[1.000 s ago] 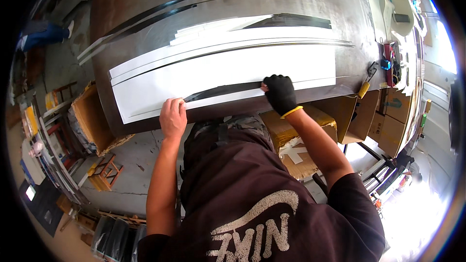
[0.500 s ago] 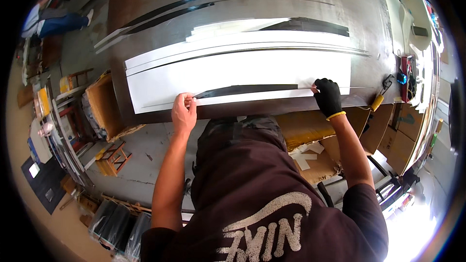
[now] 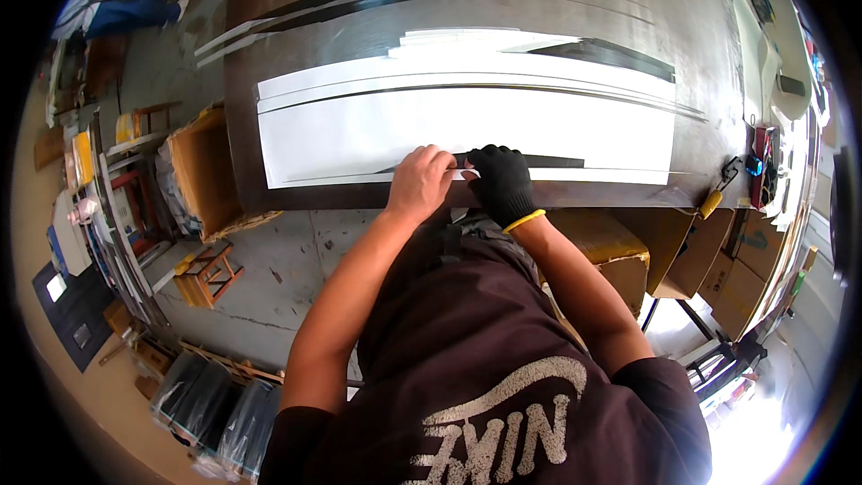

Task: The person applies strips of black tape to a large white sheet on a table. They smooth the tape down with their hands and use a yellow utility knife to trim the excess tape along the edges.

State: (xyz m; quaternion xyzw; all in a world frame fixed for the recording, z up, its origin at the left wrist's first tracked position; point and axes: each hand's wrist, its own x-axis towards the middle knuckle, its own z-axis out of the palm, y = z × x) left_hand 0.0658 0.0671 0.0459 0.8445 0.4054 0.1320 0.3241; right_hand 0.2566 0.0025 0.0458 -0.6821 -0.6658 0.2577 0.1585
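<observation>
A long white sheet (image 3: 341, 139) lies along the near edge of the dark table (image 3: 575, 0). On its near part is a tapering dark strip (image 3: 557, 162), partly covered by my hands. My bare left hand (image 3: 418, 183) and my black-gloved right hand (image 3: 503, 181) are close together at the sheet's near edge, fingers closed. Between their fingertips shows a small white bit (image 3: 461, 174) of a thin strip that both hands appear to pinch. Its fine line runs out past my hands on both sides, along the sheet's near edge.
Farther back lie long thin dark strips (image 3: 359, 2) and overlapping white pieces (image 3: 485, 39). A yellow-handled tool (image 3: 712, 203) sits at the table's right corner. Cardboard boxes (image 3: 669, 247) stand below on the right, an open carton (image 3: 205, 171) on the left. Another person's legs (image 3: 135, 16) show far left.
Both hands have come inward from wide apart along the strip and now meet near the middle of the sheet's near edge. The whole view has shifted slightly.
</observation>
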